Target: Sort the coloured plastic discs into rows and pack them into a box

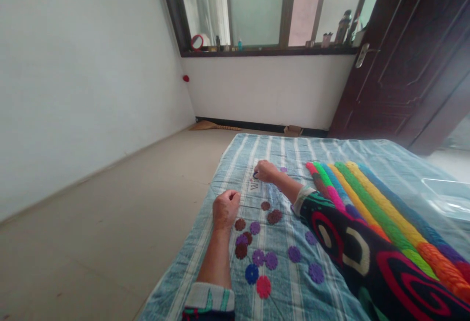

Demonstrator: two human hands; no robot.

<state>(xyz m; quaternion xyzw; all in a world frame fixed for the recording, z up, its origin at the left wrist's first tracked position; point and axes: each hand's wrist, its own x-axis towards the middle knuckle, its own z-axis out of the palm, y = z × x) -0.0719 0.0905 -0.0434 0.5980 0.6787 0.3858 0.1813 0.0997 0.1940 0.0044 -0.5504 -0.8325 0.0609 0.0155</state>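
My left hand (225, 208) rests on a blue striped cloth (227, 174), fingers curled into a loose fist with nothing visible in it. My right hand (265, 171) reaches farther out and pinches a small dark blue disc at a white label on the cloth. Several flower-shaped discs in purple (271, 260), brown (274, 217), blue (251, 273) and red (263, 286) lie scattered on the cloth between and below my hands. A rainbow-coloured row of long crocheted strips (370, 198) lies to the right of my right arm.
The cloth covers a low surface whose left edge meets a beige tiled floor (110, 213). A broom (213, 126) lies by the far wall. A windowsill (271, 49) holds small bottles. A dark wooden door (407, 66) stands at right. A clear plastic sheet (444, 198) lies at far right.
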